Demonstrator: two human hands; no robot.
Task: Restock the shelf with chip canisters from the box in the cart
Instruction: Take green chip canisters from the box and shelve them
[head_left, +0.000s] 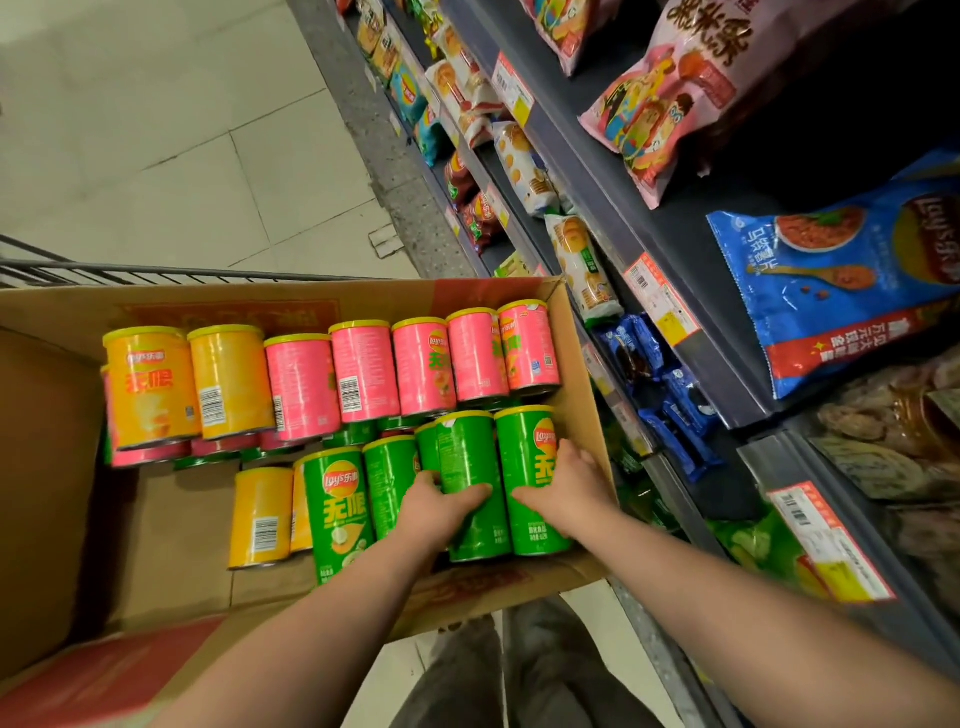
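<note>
The shelf (597, 171) fills the right of the frame; the open box (171, 519) lies centre-left, its canisters (363, 369) laid flat in rows. In the box's lower right corner, nearest the shelf, the left grip (441, 506) curls round one green canister (470, 457) and the right grip (569, 483) clasps its neighbour (524, 457), probably to lift both together.

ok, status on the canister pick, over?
Both busy: left grip round the second-from-right green canister, right grip round the rightmost green canister. Both canisters in the box. Nothing over them.
</note>
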